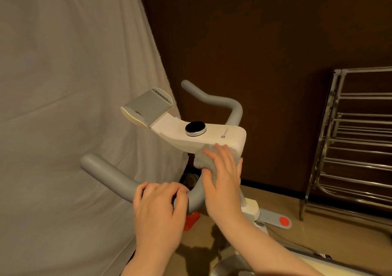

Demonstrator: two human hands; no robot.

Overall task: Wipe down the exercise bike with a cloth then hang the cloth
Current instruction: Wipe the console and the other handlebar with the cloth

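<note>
The exercise bike's white console (212,137) with a round black knob (195,128) sits at the centre, and a grey tablet holder (146,106) tilts up on its left. My left hand (158,210) curls round the near grey handlebar (110,175). My right hand (222,178) presses a fluffy grey cloth (202,161) against the console's near underside edge, its fingers lying fairly straight over the cloth. The far handlebar (214,99) curves up behind the console.
A chrome drying rack (350,140) with several rails stands at the right against a dark wall. A pale curtain (74,106) hangs at the left. The bike's base with a red dot (283,221) rests on a beige floor below.
</note>
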